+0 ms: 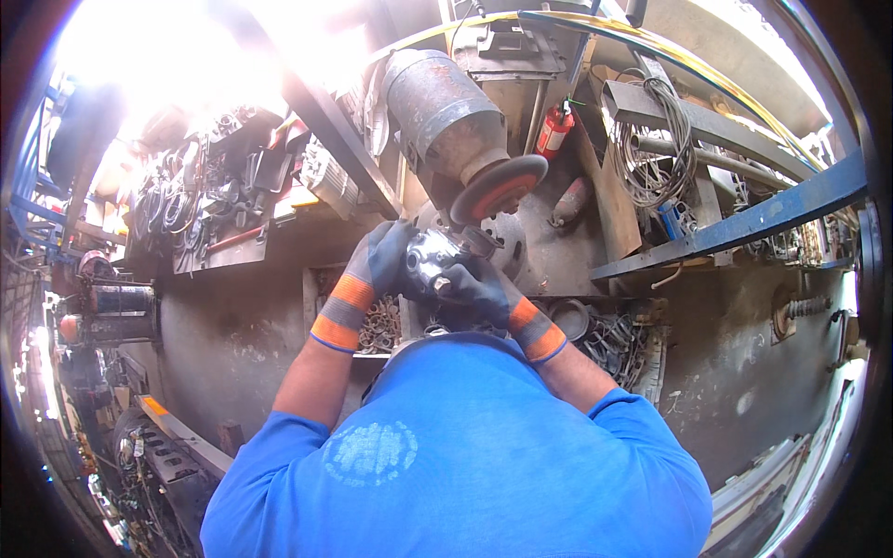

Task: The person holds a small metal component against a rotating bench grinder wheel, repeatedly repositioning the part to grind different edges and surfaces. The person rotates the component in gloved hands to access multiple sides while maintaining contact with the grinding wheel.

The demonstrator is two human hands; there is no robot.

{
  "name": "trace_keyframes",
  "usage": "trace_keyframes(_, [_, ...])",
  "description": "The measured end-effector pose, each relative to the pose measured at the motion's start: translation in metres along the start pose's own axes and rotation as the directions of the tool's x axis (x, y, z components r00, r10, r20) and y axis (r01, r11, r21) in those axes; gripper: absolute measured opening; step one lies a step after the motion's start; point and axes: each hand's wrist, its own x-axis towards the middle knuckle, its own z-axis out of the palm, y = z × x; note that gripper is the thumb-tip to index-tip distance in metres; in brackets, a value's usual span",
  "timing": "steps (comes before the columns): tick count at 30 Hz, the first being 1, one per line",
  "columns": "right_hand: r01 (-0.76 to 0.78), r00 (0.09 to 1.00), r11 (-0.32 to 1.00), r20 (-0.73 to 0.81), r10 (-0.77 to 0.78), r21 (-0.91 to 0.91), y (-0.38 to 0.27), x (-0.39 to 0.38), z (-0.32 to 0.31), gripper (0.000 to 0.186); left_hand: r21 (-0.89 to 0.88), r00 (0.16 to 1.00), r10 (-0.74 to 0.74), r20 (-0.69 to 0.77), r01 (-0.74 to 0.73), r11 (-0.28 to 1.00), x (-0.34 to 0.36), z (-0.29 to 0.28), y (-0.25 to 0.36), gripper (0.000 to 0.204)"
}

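My left hand point(384, 258), in a grey glove with an orange-striped cuff, is closed on the left side of a shiny, rounded metal casting point(431, 253). The casting has bolt-like knobs; its exact kind I cannot make out. Gloved the same way, my right hand point(481, 292) grips its lower right side. Just above the casting is a dark round wheel with a reddish face point(500, 191), mounted on the shaft of a big grey motor point(443, 102). Whether casting and wheel touch I cannot tell. The fingertips are partly hidden behind the casting.
Bins of small metal parts point(379, 327) and scrap point(609, 339) sit below my hands. A red fire extinguisher point(555, 130) stands beyond the wheel. Coiled wire point(659, 139) hangs by a blue beam point(744, 221) at right. Tools cover a panel point(223, 246) at left.
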Motion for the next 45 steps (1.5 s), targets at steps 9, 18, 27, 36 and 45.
trace_keyframes(9, [-0.006,0.999,0.957,-0.049,0.021,0.29,-0.006,0.003,-0.001,0.034,0.039,0.972,-0.137,0.191,0.132,0.99,0.034,-0.02,0.019,0.017])
trace_keyframes(18, [0.054,0.999,0.97,-0.012,-0.053,0.237,-0.007,0.002,-0.007,0.04,0.202,0.994,0.107,0.021,-0.109,0.973,0.03,-0.016,0.017,0.022])
trace_keyframes(27, [0.07,0.997,0.957,0.005,-0.074,0.282,0.0,0.007,-0.007,0.041,0.198,0.998,0.051,-0.023,-0.046,0.979,0.023,-0.032,0.031,0.019])
trace_keyframes(36, [-0.003,0.992,0.909,0.117,-0.05,0.417,0.012,0.008,-0.01,0.04,0.185,0.991,-0.13,-0.041,0.135,0.973,0.012,-0.035,0.044,0.024])
trace_keyframes(45, [-0.261,0.965,0.553,0.223,0.137,0.791,0.023,0.004,-0.02,0.039,-0.522,0.84,-0.531,0.114,0.505,0.687,-0.008,-0.029,0.1,0.033])
